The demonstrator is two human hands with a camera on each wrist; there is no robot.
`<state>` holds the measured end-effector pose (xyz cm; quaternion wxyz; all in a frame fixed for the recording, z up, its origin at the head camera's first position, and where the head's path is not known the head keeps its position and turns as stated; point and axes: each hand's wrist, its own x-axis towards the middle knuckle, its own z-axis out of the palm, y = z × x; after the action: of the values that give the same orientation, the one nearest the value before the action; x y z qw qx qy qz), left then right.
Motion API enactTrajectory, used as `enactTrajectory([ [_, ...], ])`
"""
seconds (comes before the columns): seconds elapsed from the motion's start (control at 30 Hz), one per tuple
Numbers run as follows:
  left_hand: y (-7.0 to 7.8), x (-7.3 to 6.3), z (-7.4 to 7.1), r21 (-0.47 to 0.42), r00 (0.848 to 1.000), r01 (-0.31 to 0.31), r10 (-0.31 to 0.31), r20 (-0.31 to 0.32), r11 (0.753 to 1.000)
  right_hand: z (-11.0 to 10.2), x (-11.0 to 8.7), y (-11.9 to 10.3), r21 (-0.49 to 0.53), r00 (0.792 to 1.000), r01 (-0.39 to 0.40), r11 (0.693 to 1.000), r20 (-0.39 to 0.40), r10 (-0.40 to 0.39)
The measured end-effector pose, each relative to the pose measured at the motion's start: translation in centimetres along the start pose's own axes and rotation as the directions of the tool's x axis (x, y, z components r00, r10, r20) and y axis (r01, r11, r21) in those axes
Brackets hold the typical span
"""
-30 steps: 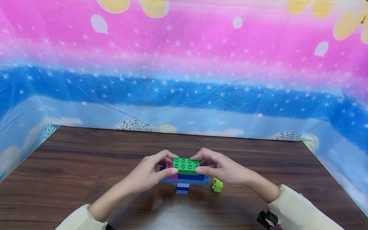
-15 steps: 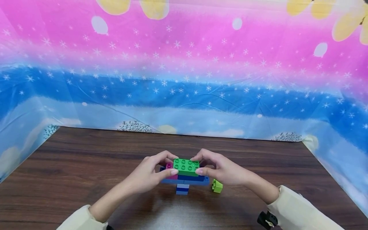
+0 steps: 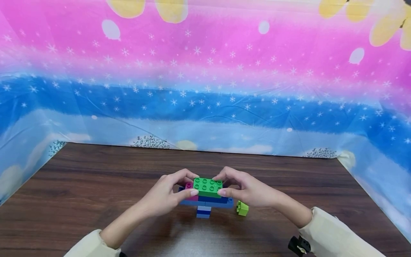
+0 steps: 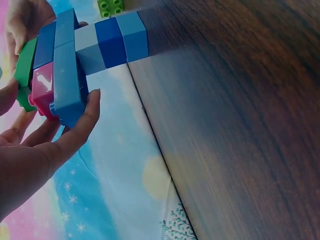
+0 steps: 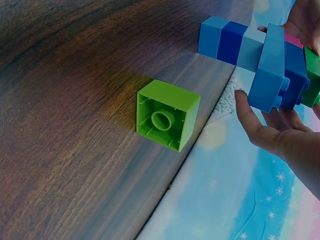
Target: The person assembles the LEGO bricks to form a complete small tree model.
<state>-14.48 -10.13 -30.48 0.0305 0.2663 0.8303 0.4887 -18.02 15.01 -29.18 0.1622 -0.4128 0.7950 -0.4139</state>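
Note:
A green eight-stud building brick (image 3: pixel 208 187) tops a stack of toy bricks. Below it come a magenta brick (image 4: pixel 44 82) and a dark blue brick (image 5: pixel 294 75), then a wide row of lighter blue bricks (image 3: pixel 218 203). A narrow column of blue and pale bricks (image 3: pixel 203 212) supports them on the table. My left hand (image 3: pixel 163 192) grips the green brick's left end, thumb in front, fingers behind. On the right end my right hand (image 3: pixel 247 185) holds it the same way. In both wrist views one finger of each hand extends near the light blue row.
A lime green brick (image 3: pixel 242 208) lies on its side on the wooden table (image 3: pixel 96 171), just right of the stack. Behind the table hangs a pink and blue patterned cloth (image 3: pixel 205 89), which also borders the sides. A black device (image 3: pixel 299 245) sits by the right sleeve.
Both hands keep their grip on the green brick, and the stack stays in place. Only a slight downward shift of the whole head view shows.

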Motion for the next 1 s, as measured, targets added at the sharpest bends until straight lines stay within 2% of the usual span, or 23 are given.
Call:
enactTrajectory([
  [0.27,0.03,-0.06,-0.09,-0.005,1.000,0.009,-0.009,0.022,1.000,-0.05,0.02,-0.04,-0.014,1.000,0.012,1.000,0.001,-0.012],
  [0.53,-0.10,-0.15,-0.35,0.005,0.999,0.007,-0.007,0.050,1.000,-0.06,0.11,-0.10,-0.006,1.000,-0.012,1.000,0.006,0.012],
  [1.0,0.07,-0.09,-0.31,-0.038,1.000,0.004,-0.004,0.011,0.999,-0.11,0.08,-0.42,-0.013,1.000,-0.022,1.000,-0.001,0.022],
])
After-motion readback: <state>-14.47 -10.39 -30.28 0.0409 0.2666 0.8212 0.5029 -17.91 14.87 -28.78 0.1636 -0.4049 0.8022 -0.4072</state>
